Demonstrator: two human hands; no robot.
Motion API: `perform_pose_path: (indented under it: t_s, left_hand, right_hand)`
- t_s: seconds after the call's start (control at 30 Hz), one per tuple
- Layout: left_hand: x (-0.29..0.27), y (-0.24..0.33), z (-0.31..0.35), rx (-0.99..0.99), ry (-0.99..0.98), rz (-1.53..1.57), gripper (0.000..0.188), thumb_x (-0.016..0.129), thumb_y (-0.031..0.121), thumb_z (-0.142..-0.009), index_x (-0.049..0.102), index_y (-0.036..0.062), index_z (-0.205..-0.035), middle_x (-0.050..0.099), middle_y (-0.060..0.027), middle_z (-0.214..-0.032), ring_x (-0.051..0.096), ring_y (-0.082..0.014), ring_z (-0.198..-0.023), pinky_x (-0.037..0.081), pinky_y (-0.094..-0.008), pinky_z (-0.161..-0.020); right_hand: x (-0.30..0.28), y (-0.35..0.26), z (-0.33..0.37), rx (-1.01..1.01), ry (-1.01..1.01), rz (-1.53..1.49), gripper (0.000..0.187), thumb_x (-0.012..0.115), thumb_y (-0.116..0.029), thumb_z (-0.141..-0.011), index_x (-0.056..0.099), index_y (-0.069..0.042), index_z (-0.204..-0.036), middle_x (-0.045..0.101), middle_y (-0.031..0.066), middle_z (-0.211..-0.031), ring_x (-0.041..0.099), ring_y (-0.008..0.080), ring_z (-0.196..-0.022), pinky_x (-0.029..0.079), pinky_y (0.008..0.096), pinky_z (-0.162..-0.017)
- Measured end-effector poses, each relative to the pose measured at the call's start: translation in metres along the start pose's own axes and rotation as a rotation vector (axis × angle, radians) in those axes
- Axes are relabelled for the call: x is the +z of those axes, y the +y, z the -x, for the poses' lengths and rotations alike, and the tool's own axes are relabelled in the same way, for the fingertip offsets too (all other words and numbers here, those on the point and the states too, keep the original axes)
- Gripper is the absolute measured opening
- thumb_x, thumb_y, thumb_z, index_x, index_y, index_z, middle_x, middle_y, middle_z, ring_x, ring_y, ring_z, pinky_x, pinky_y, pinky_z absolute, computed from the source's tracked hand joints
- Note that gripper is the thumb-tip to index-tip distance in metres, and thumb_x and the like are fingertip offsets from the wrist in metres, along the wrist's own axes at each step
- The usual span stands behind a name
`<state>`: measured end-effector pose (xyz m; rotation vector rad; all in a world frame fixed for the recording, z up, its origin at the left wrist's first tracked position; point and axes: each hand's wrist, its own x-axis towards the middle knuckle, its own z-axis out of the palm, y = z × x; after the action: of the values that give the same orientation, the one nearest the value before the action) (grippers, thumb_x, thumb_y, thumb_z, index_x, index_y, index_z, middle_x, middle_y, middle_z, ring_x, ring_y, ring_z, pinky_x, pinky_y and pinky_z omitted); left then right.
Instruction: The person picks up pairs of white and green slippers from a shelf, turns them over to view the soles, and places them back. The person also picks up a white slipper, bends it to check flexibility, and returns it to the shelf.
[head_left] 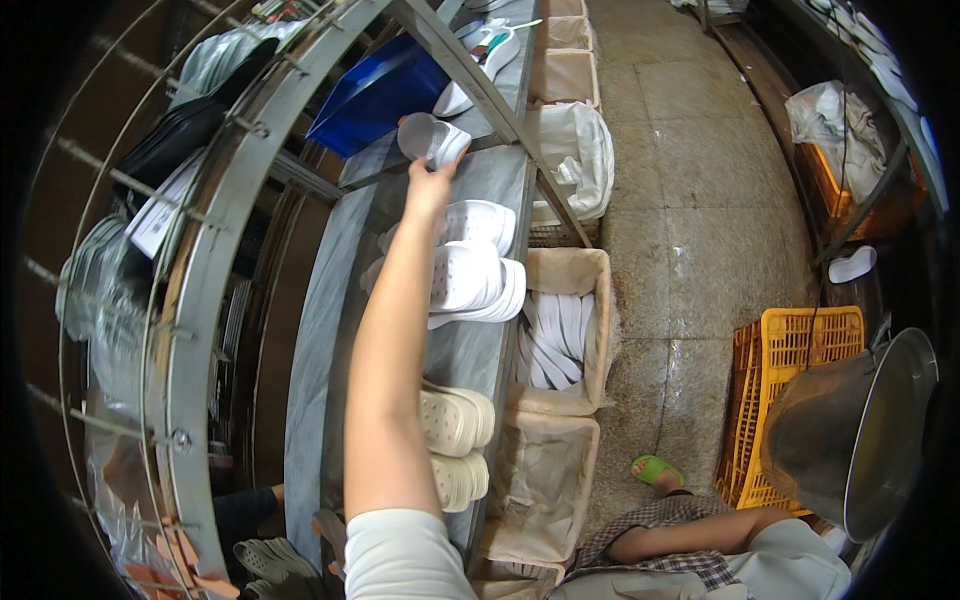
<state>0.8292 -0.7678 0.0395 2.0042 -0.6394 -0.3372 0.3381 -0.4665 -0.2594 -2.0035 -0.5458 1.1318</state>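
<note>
"As we go from the left, what stands there?"

"Plastic-wrapped goods [100, 285] behind the wires of a metal rack [195, 330], and low down some grey-green clogs [275, 565]. Then comes the grey bench [325, 340], with a blue bin [380, 90] toward its far end."

"And your grip?"

"My left arm reaches far along the bench. My left hand [432, 185] has its thumb and fingers narrowed around the near end of a white clog [450, 145], just right of the bin; how firmly, I can't tell. A pale rounded piece [415, 137] sits against the clog's left side, too blurred to name."

"What's beside your arm?"

"Cream clogs [455, 445] nearer me, and a cluster of white clogs [480, 275] between those and my hand."

"Further right?"

"A lined basket [600, 330] of white curved strips [555, 340], beside the bench. Then a green slipper [658, 468] on a foot, and my right forearm [700, 540]; that hand is out of sight, so I can't tell its grip. Last, a yellow crate [745, 410] and a big metal bowl [815, 420]."
</note>
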Motion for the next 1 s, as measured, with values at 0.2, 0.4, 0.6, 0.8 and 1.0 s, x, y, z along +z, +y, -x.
perform_pose_path:
  t_s: [0.2, 0.4, 0.6, 0.8, 1.0]
  left_hand:
    - [-0.07, 0.036, 0.173, 0.536, -0.321, -0.36, 0.045, 0.064, 0.016, -0.082, 0.049, 0.0012, -0.122, 0.056, -0.0175, -0.116, 0.055, -0.0296, -0.108, 0.043, -0.0358, -0.093]
    - [-0.169, 0.08, 0.405, 0.755, -0.631, -0.591, 0.032, 0.063, 0.017, -0.085, 0.056, 0.0054, -0.114, 0.056, -0.0135, -0.114, 0.055, -0.0285, -0.106, 0.047, -0.0354, -0.087]
    - [-0.245, 0.056, 0.645, 0.274, -0.584, -0.511, 0.039, 0.061, 0.024, -0.088, 0.054, 0.0088, -0.123, 0.057, -0.009, -0.118, 0.056, -0.0237, -0.104, 0.047, -0.0357, -0.086]
    - [-0.203, -0.054, 0.937, -0.518, 0.237, 0.37, 0.039, 0.062, 0.021, -0.088, 0.052, 0.0065, -0.124, 0.057, -0.0117, -0.121, 0.055, -0.0243, -0.109, 0.046, -0.0366, -0.091]
    - [-0.057, -0.141, 1.178, -1.506, -0.458, -0.39, 0.058, 0.062, 0.042, -0.082, 0.049, 0.0114, -0.129, 0.059, -0.0174, -0.118, 0.058, -0.0321, -0.108, 0.045, -0.0436, -0.091]
  right_hand:
    - [-0.014, -0.036, -0.001, -0.215, -0.077, 0.145, 0.03, 0.048, -0.018, -0.083, 0.063, 0.001, -0.101, 0.064, 0.0231, -0.1, 0.063, 0.0369, -0.094, 0.049, 0.047, -0.079]
    - [-0.021, -0.079, 0.001, -0.434, -0.296, 0.287, 0.032, 0.05, -0.021, -0.083, 0.062, 0.004, -0.1, 0.064, 0.0247, -0.096, 0.062, 0.0389, -0.087, 0.048, 0.0468, -0.074]
    - [0.0, -0.118, -0.001, -0.493, -0.396, 0.205, 0.033, 0.053, -0.028, -0.087, 0.063, 0.002, -0.093, 0.065, 0.0197, -0.089, 0.061, 0.0309, -0.076, 0.046, 0.0421, -0.07]
    - [0.064, -0.186, -0.018, -0.528, -0.093, 0.059, 0.026, 0.063, -0.017, -0.086, 0.058, -0.001, -0.106, 0.063, 0.0091, -0.094, 0.06, 0.0169, -0.082, 0.049, 0.0289, -0.074]
    - [0.127, -0.273, -0.035, -0.348, -0.216, -0.247, 0.019, 0.058, -0.012, -0.091, 0.06, -0.004, -0.107, 0.063, 0.0037, -0.098, 0.058, 0.0101, -0.091, 0.049, 0.0257, -0.082]
